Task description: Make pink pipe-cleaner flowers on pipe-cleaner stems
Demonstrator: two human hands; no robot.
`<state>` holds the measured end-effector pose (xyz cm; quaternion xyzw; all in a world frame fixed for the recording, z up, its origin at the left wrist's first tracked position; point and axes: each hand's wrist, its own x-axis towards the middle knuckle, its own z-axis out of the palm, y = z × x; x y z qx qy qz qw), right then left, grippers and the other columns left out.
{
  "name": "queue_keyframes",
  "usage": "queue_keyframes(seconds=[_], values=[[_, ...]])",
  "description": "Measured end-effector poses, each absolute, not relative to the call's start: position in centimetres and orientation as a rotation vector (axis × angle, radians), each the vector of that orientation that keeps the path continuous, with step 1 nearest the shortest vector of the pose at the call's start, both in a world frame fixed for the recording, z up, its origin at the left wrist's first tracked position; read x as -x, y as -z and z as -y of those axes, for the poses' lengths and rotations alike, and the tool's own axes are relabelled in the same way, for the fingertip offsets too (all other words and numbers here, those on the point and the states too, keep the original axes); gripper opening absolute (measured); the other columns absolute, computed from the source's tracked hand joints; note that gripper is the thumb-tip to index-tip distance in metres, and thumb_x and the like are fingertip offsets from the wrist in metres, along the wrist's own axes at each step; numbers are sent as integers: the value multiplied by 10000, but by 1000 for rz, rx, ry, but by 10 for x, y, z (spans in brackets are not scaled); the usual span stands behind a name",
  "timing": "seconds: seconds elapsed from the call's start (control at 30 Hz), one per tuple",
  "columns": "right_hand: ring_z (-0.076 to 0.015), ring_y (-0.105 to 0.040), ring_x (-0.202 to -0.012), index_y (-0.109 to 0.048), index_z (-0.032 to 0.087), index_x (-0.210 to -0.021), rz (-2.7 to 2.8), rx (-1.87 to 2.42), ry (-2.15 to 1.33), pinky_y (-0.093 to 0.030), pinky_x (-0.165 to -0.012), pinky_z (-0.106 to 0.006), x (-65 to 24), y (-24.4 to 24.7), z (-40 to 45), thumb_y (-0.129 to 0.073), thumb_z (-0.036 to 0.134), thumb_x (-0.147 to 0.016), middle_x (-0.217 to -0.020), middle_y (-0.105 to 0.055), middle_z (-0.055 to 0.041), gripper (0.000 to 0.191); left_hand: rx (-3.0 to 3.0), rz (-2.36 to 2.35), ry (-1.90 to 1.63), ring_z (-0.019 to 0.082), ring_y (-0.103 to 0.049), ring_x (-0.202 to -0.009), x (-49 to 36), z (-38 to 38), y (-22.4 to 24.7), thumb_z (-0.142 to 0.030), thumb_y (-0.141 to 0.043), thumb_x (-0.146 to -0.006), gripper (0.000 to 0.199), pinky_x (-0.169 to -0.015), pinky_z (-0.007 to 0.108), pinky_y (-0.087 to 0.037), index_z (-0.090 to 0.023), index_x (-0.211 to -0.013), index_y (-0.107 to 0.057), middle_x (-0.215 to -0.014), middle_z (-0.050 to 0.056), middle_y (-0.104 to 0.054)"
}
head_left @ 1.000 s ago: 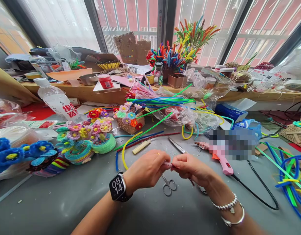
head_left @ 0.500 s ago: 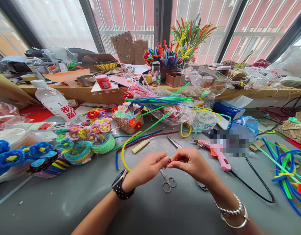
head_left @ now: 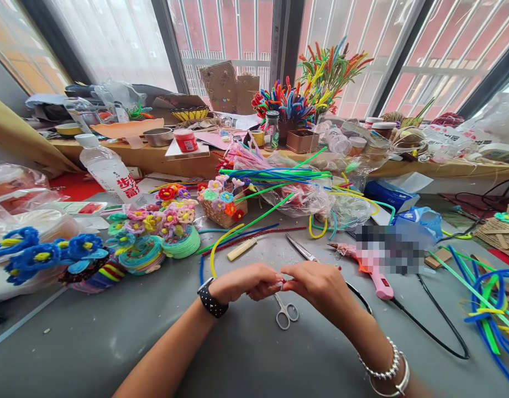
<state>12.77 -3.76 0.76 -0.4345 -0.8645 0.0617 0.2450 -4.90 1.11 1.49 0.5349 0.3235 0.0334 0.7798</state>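
Note:
Over the middle of the grey table, my left hand (head_left: pixel 260 281) is closed in a pinch, its fingertips against those of my right hand (head_left: pixel 318 281). Between them shows a tiny red piece (head_left: pixel 283 281), mostly covered by the fingers; its kind cannot be made out. The right hand pinches it too, palm down. Small silver scissors (head_left: pixel 286 316) lie just below the hands, tips hidden. Larger scissors (head_left: pixel 299 247) lie partly under my right hand. A pink hot glue gun (head_left: pixel 378 279) rests to the right.
Left of the hands are a pale stick (head_left: pixel 241 249), a bent yellow pipe cleaner (head_left: pixel 213 254) and pots of fuzzy flowers (head_left: pixel 182 240). Green pipe cleaners (head_left: pixel 274 176) lie on plastic bags behind. A water bottle (head_left: pixel 109 171) stands at left; blue pipe cleaners (head_left: pixel 482 276) lie at right.
The camera view has shifted slightly, so the table things sit further right and lower. My right hand has turned palm down, its fingers straighter; my left fingers are more curled.

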Motion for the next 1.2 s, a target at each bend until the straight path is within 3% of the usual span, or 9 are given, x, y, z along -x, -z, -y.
queue_keyframes(seconds=[0.13, 0.27, 0.4, 0.5, 0.63, 0.73, 0.87, 1.0, 1.2], values=[[-138, -474, -559, -621, 198, -736, 2350, 1162, -155, -248, -523, -257, -126, -8, 41, -427, 322, -848, -596, -589, -48, 256, -1082, -596, -25, 42, -66, -418, 56, -16, -16, -333, -495, -728, 249, -398, 218, -42, -134, -584, -455, -458, -89, -160], [-126, -458, -531, -619, 195, -695, 2279, 1143, -241, -252, -515, -253, -127, -14, 44, -431, 324, -842, -577, -578, -39, 272, -1154, -561, -80, 53, -175, -361, 65, -14, -29, -362, -417, -790, 332, -372, 230, -108, -101, -746, -619, -402, -59, -307], [-115, -452, -528, -625, 196, -723, 2087, 1132, -603, -289, -520, -243, -126, -21, 46, -486, 335, -807, -612, -588, -29, 214, -1249, -615, -137, 76, -350, -371, 72, -16, -38, -440, -362, -807, 444, -372, 223, -214, -114, -743, -657, -414, -5, -466], [-93, -383, -479, -596, 178, -665, 1726, 1159, -1024, -252, -450, -231, -122, -24, 48, -568, 379, -736, -555, -520, -1, 216, -1198, -730, -245, 71, -395, -390, 72, -18, -38, -531, -324, -784, 536, -385, 207, -260, -102, -757, -644, -519, 28, -551], [-47, -216, -405, -488, 169, -593, 1194, 990, -1556, -146, -401, -212, -115, -21, 46, -626, 435, -657, -447, -319, 75, 307, -1302, -743, -465, 71, -446, -496, 64, -13, -37, -376, -607, -655, 395, -501, 202, -350, -117, -953, -591, -600, -8, -549], [-33, -108, -390, -430, 172, -600, 963, 835, -1878, -84, -389, -206, -112, -13, 42, -636, 431, -650, -431, -214, 106, 335, -1386, -692, -573, 85, -465, -607, 55, -6, -34, -257, -693, -573, 534, -579, 212, -381, -177, -1075, -531, -702, -15, -553], [-34, -73, -393, -432, 167, -634, 832, 750, -2098, -60, -377, -197, -111, -5, 39, -648, 386, -662, -435, -157, 114, 309, -1425, -636, -673, 111, -482, -671, 51, -3, -28, -335, -678, -590, 374, -585, 222, -389, -148, -906, -612, -766, 22, -562], [-32, -66, -395, -407, 170, -622, 780, 713, -2201, -48, -371, -191, -109, -3, 39, -657, 349, -659, -445, -151, 113, 310, -1432, -610, -768, 71, -431, -543, 53, -4, -25, -351, -669, -605, 259, -498, 200, -349, -111, -670, -596, -645, 3, -523], [-32, -92, -394, -411, 166, -596, 920, 769, -2050, -58, -380, -204, -104, -1, 38, -636, 386, -672, -449, -194, 107, 323, -1411, -743, -851, 39, -388, -427, 49, 2, -32, -317, -641, -646, 259, -420, 185, -302, -115, -554, -508, -514, -37, -458]])
